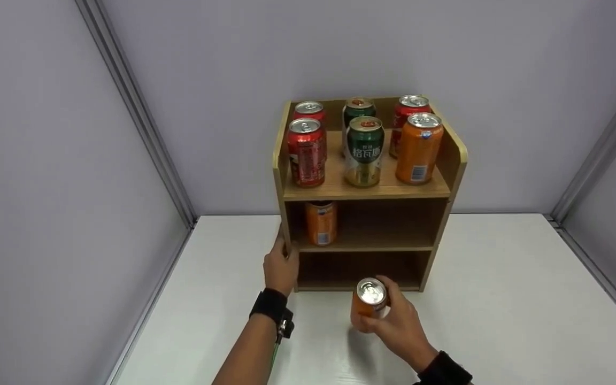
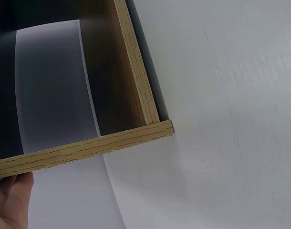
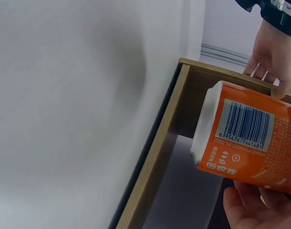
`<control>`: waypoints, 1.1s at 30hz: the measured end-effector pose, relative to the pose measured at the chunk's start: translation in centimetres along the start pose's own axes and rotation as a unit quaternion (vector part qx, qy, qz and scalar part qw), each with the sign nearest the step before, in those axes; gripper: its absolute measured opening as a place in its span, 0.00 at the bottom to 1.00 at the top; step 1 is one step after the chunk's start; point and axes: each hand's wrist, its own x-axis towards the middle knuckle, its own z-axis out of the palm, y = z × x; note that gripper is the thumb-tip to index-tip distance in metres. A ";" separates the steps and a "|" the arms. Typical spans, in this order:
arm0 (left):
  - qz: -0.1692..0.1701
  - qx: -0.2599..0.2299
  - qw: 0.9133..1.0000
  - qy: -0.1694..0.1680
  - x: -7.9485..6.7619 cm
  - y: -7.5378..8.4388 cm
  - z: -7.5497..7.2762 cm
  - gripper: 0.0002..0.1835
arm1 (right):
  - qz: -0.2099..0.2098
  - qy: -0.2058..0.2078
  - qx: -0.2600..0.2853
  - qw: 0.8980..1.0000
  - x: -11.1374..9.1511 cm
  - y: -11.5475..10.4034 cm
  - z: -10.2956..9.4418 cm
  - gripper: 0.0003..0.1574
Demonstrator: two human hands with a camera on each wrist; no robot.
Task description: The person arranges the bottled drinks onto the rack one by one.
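Observation:
My right hand (image 1: 401, 326) grips an orange soda can (image 1: 362, 313) in front of the wooden shelf (image 1: 361, 249), above the table. Up close in the right wrist view, the can (image 3: 250, 138) lies tilted across the frame, its barcode and pale base showing. The left hand (image 1: 281, 270) holds the front edge of the shelf's left side panel, thumb at the edge and fingers along the outside. Inside the middle level, at the left, stands another orange can (image 1: 322, 223). On top, red cans (image 1: 307, 155), green cans (image 1: 364, 152) and an orange can (image 1: 419, 149) stand in two rows.
The shelf stands on a white table (image 1: 222, 267) near the back wall (image 1: 361, 48). Grey side walls (image 1: 62, 187) with metal corner strips border the table. Raised side panels flank the shelf's top level. The bottom level (image 1: 359, 270) lies behind the held can.

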 end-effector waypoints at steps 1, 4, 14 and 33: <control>0.000 -0.002 1.000 0.000 0.0 0.0 0.0 0.05 | -0.004 0.002 0.001 1.000 0.0 -0.1 -0.1 0.53; -0.001 -0.006 1.000 0.000 -0.1 0.0 0.0 0.05 | -0.009 0.004 0.008 1.000 0.1 -0.5 -0.6 0.54; -0.011 -0.007 1.000 -0.004 -0.2 0.5 -0.2 0.06 | -0.029 0.027 0.012 0.999 1.1 -1.6 -2.3 0.55; 0.008 0.004 1.000 0.008 -0.1 0.2 -0.1 0.05 | -0.098 0.092 -0.005 0.991 5.9 -3.8 -5.1 0.53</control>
